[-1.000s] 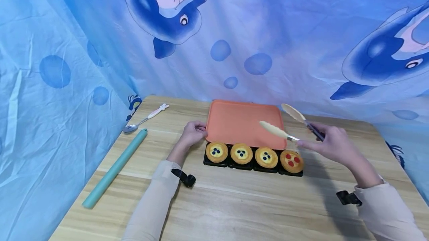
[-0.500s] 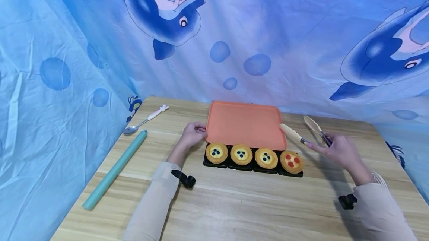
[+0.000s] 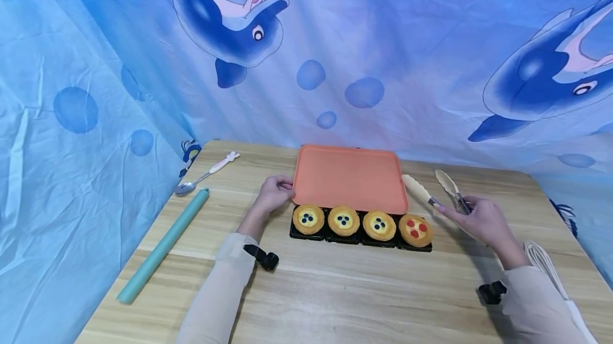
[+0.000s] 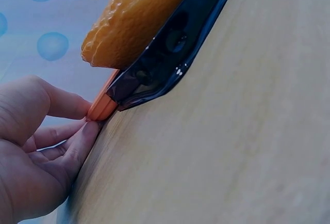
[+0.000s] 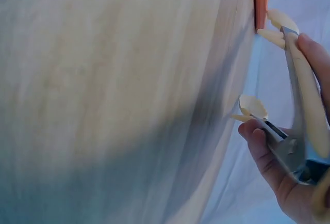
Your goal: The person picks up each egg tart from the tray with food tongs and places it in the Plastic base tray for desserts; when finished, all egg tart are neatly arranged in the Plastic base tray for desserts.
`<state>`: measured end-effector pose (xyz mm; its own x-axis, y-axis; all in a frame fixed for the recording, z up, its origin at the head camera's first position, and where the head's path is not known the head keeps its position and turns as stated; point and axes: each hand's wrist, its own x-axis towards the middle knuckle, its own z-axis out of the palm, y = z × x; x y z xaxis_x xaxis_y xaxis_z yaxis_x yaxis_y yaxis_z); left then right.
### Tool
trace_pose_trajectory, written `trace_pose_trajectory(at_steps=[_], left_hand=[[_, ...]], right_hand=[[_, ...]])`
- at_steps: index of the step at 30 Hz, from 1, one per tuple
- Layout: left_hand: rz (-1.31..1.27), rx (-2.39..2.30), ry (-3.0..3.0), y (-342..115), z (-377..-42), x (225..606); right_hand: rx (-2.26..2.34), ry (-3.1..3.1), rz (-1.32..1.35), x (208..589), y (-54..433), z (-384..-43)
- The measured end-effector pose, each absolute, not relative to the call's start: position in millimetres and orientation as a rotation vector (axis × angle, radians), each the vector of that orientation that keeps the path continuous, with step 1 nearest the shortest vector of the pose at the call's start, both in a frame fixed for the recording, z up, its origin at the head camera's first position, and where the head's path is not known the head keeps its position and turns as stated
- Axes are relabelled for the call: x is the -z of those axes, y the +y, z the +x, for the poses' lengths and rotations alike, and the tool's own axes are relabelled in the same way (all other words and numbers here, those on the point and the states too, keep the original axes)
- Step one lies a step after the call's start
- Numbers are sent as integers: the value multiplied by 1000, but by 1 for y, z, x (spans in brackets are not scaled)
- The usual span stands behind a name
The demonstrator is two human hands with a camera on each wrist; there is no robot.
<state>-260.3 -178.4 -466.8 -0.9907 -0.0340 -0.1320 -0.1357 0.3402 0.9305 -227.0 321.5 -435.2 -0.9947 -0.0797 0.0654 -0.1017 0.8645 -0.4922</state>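
Note:
At the left side of the orange tray (image 3: 349, 179), my left hand (image 3: 274, 193) pinches its edge; the left wrist view has thumb and finger on the tray rim (image 4: 104, 105). My right hand (image 3: 483, 219) holds a pair of tongs (image 3: 417, 190) to the right of the tray, their cream scalloped tips spread apart with nothing between them. Along the tray's near edge runs a row of tarts in black plastic holders (image 3: 306, 236). Three have dark blue dots, like this tart (image 3: 343, 220); the rightmost tart (image 3: 415, 230) carries red pieces.
A teal rolling pin (image 3: 163, 248) lies on the table's left, with a spoon (image 3: 206, 175) beyond it. Partly under the right forearm is a whisk (image 3: 543, 261). A blue dolphin-print curtain (image 3: 364, 41) hangs behind the table.
My right hand has carried the tongs from over the tray to its right and lower toward the table. More of the whisk shows now. My left hand stays at the tray.

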Motion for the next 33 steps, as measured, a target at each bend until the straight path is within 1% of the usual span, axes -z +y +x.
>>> trace_pose_trajectory(at_steps=[11,22,27,33], left_hand=[[-109,-1742,2505,-177,-263,467],[-143,-1743,2527,-195,-255,467],[-115,-1759,2505,-193,-256,467],[-111,-1761,2506,-192,-258,468]], right_hand=[[-737,-3019,117,436,324,-219],[-696,-3170,33,425,294,-217],[-666,-3196,-24,422,294,-213],[-686,-3194,-83,428,298,-211]])
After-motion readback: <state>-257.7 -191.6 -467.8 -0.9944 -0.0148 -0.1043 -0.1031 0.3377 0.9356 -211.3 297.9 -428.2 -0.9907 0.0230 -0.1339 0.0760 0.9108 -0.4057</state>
